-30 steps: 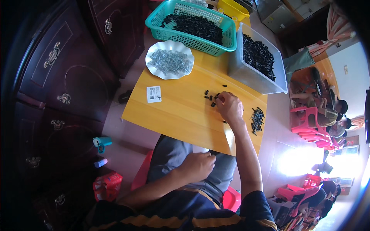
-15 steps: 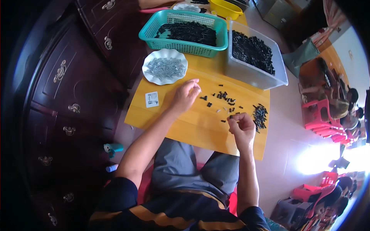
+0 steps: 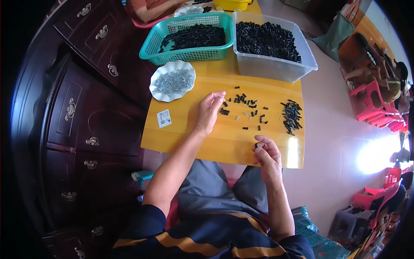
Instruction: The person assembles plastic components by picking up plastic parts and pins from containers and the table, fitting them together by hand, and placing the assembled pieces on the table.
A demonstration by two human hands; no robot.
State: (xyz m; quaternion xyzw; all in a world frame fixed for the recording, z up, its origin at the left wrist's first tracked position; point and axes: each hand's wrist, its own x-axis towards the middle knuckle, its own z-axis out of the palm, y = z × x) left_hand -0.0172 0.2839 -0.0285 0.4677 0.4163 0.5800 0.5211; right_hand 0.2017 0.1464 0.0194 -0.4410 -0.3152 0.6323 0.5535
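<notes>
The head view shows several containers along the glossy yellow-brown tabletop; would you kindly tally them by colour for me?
Teal perforated plastic basket: 1
Clear rectangular plastic bin: 1
White round dishes: 2, the near wavy-edged dish and the far dish
Yellow plastic tub, partly cut off at the top edge: 1
Total: 5

Strong light is coming in from the right, burning out to white and laying a pale sheen across the floor [image 3: 321,138]. The desk [image 3: 233,144] is glowing warm yellow, a streak of glare whitening its near right corner. On the left, the dark cabinet [image 3: 114,112] is sinking into shadow, its handles [image 3: 70,108] glinting. The fisheye lens is bending straight edges, while black is swallowing the corners behind a bluish fringe. Detail on the small black pieces [image 3: 292,116] is blurring.
</notes>
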